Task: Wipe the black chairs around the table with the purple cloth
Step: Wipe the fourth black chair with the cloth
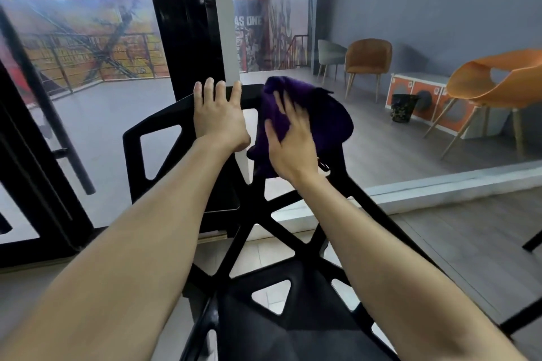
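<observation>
Purple cloth (319,114): bunched against the upper right of the black chair (132,161) backrest, hanging over its top corner, pinned under your right hand (290,143).
Right hand: you have it flat on the cloth, fingers straight and spread, pressing rather than gripping. It lies just beside your left hand (218,117), with a strip of cloth between the two.
Left hand: laid on the backrest left of the cloth, fingers straight and reaching the top rail. It is released and holds nothing. The thumb cannot be seen.
Black chair: directly in front of you, seat nearest, backrest away. The frame is open struts with triangular gaps, and the floor shows through them.
Glass wall (440,155): behind the chair, running to your right. All items below stand beyond it.
Bin (403,107): a black patterned wastebasket, upright on the floor, just beside the low cabinet. From your angle the contents cannot be made out.
Low cabinet (422,88): a white unit with orange fronts, set against the grey wall. The fronts are closed, so the contents are not visible.
Orange chair (498,79): a moulded shell on pale legs, in front of the cabinet.
Brown chair (368,56): upholstered, by the wall, with a grey-green chair (330,53) beside it.
Black door frame (181,23): upright behind the backrest, to your left.
</observation>
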